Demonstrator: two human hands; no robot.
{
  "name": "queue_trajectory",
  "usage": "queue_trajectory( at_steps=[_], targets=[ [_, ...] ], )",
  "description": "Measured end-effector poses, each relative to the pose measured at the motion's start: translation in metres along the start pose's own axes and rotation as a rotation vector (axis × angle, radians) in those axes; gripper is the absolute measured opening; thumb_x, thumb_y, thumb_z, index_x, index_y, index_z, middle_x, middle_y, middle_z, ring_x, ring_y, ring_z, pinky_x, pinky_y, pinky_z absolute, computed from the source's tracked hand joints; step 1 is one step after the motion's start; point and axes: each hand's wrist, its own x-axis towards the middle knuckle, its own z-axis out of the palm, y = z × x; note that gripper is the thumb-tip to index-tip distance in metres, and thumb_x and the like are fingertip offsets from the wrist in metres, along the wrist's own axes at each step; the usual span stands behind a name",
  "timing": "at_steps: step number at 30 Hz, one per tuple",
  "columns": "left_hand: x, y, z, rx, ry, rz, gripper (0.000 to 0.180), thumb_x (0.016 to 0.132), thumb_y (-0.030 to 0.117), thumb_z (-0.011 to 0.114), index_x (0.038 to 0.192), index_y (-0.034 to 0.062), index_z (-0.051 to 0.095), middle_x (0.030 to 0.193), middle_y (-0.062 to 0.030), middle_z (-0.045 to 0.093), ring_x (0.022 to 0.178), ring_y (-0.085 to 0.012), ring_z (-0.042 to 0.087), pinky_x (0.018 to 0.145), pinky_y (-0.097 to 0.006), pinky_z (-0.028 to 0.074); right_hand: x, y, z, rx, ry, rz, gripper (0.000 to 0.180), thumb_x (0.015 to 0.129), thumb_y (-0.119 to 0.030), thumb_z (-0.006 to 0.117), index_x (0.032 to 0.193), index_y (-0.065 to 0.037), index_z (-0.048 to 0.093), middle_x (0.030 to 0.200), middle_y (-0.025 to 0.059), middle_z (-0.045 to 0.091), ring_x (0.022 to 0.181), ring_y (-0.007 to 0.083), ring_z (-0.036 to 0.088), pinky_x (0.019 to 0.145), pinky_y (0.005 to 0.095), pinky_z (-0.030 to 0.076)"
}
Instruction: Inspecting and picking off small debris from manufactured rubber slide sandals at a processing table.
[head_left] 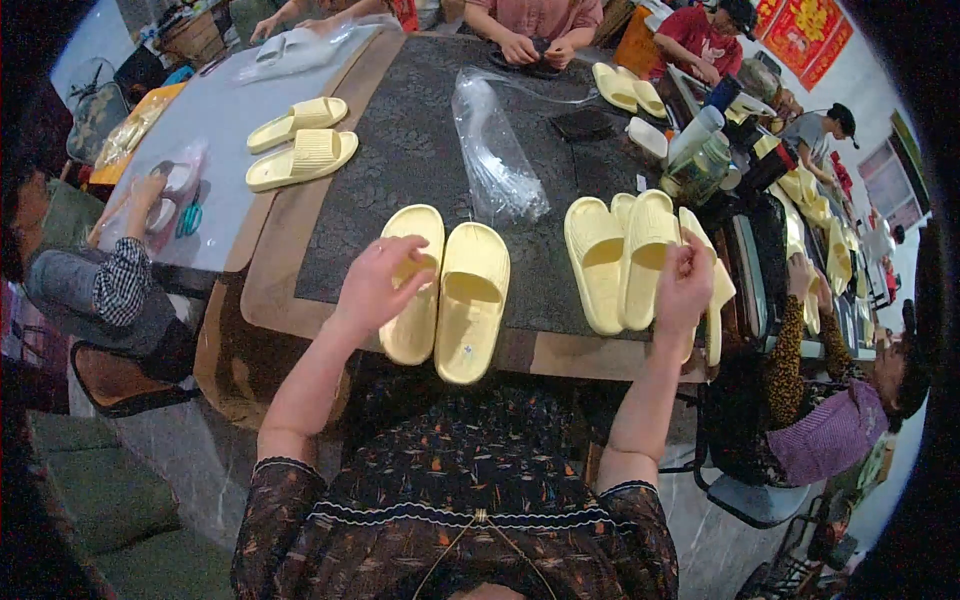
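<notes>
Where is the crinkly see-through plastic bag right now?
In the head view the clear plastic bag lies on the dark table top, above and between the pair of yellow slippers by the left hand and the slipper stack near the right hand.

Probably a small packing workshop; several people sort yellow slippers (470, 300) and plastic bags (495, 150) around tables (420, 130).

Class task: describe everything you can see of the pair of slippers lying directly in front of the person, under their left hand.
The pair of slippers is pale yellow, looks like soft moulded foam, each with a broad strap and open toe. They lie side by side, touching, soles down on the dark table, heels overhanging its near wooden edge. The left hand rests on the left slipper's strap.
</notes>
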Motion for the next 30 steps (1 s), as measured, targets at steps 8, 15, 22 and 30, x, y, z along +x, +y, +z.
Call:
queue_trajectory(
  at_steps=[8,15,22,30],
  targets=[
    [0.05,-0.014,0.015,0.092,-0.058,0.02,0.028,0.078,0.017,0.068,0.103,0.0061,0.061,0.098,-0.0113,0.062,0.1,-0.0311,0.056,0.087,-0.041,0.045,-0.055,-0.057,0.123,0.082,-0.606,-0.188,0.026,0.082,-0.03,0.066,0.095,-0.007,0.066,0.081,0.0071,0.063,0.077,0.0267,0.06,0.069,0.0396,0.048],
    [0.079,-0.031,0.052,0.211,-0.273,-0.062,0.035,0.078,0.028,0.066,0.104,0.0039,0.063,0.101,-0.0148,0.063,0.1,-0.032,0.058,0.086,-0.043,0.047,-0.062,-0.049,0.186,-0.306,-0.833,-0.09,0.042,0.078,-0.05,0.062,0.08,-0.009,0.07,0.081,0.0138,0.068,0.079,0.0323,0.066,0.07,0.0414,0.052],
    [0.099,-0.063,0.115,0.473,-0.268,-0.146,0.016,0.072,0.024,0.066,0.077,0.0098,0.071,0.084,-0.0117,0.067,0.088,-0.0331,0.062,0.077,-0.044,0.052,-0.069,-0.038,0.2,-0.014,-0.802,0.057,0.025,0.073,-0.032,0.061,0.083,-0.011,0.072,0.081,0.0128,0.069,0.077,0.0323,0.067,0.069,0.0405,0.052],
    [0.087,-0.069,0.111,0.153,-0.054,-0.232,0.014,0.073,0.021,0.065,0.08,0.0117,0.071,0.085,-0.0115,0.066,0.084,-0.0299,0.062,0.077,-0.04,0.051,-0.076,-0.049,0.195,0.092,-0.654,0.035,0.031,0.079,-0.035,0.068,0.092,-0.007,0.067,0.078,0.0082,0.067,0.07,0.0244,0.064,0.067,0.0346,0.049]
  ],
)
